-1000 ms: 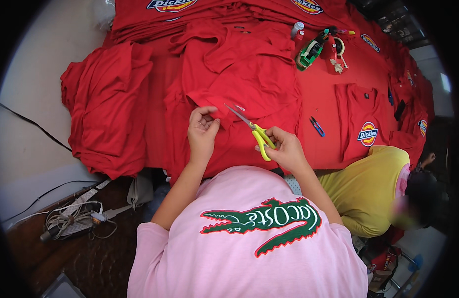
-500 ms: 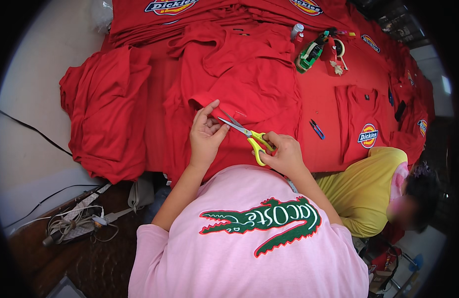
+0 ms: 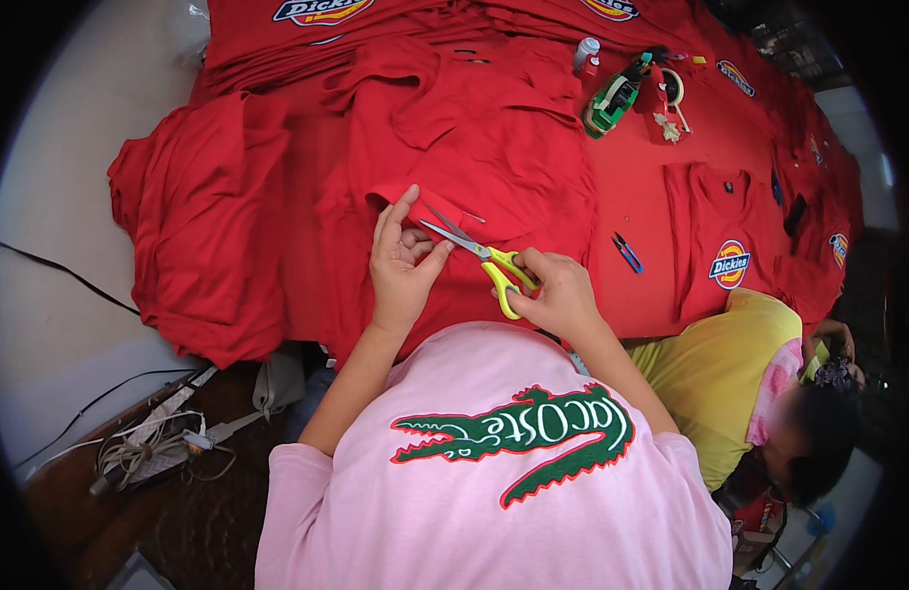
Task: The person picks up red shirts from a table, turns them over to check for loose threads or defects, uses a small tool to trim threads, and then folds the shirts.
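A red T-shirt [image 3: 474,138] lies bunched in front of me, over other red cloth. My left hand [image 3: 403,261] is at its turned-up hem, index finger raised along the edge and the other fingers curled at the cloth. The thumb stands apart, close to the blades; how the curled fingers grip is partly hidden. My right hand [image 3: 560,292] holds scissors [image 3: 494,264] by their yellow-green handles. Their blades are slightly apart and point left toward my left fingers. Beside the blade tips, a small pale mark or thread shows on the shirt.
Left lies a heap of red shirts [image 3: 208,226]; stacked shirts [image 3: 405,25] line the back. Right are a green tape dispenser [image 3: 612,103], a tape roll [image 3: 674,88], thread snips [image 3: 627,253] and a folded shirt [image 3: 720,236]. A person in yellow [image 3: 720,383] bends close at right.
My view has shifted slightly. Both hands and the scissors keep nearly the same pose at the hem. The person at right has moved their head lower, and an arm shows behind them.
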Demonstrator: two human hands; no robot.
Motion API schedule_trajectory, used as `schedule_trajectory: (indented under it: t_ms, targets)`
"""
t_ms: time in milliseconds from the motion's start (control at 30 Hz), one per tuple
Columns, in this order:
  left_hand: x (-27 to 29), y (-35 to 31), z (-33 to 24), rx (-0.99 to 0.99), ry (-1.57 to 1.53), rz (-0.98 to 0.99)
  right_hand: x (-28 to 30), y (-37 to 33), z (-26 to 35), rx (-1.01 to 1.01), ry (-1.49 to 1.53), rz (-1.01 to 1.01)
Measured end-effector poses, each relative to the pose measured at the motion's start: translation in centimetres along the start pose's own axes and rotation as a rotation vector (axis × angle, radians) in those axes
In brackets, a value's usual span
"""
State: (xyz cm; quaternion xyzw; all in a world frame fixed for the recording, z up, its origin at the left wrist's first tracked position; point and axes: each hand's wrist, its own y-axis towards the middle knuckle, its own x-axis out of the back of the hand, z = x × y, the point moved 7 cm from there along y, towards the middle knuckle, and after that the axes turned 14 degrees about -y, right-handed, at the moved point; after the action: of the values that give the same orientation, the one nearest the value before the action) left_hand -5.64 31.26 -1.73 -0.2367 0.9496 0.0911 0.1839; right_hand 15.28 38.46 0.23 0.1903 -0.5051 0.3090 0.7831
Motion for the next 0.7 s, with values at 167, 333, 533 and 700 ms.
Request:
schedule_trajectory:
  t_ms: [167,333,533,700]
  targets:
    - [-0.1,0.0,-0.1,0.001,0.007,-0.006,-0.2,-0.1,-0.6,0.011,0.002,-0.026]
    - [0.0,0.1,0.1,-0.061,-0.019,-0.018,-1.3,-0.5,-1.2,-0.033,0.030,0.027]
    - [0.9,0.4,0.5,-0.012,0.005,-0.082,-0.8,-0.4,-0.6,0.002,0.014,0.001]
    - [0.0,0.3,0.3,-0.002,-0.059,-0.030,-0.1,0.2,0.3,0.011,-0.021,-0.028]
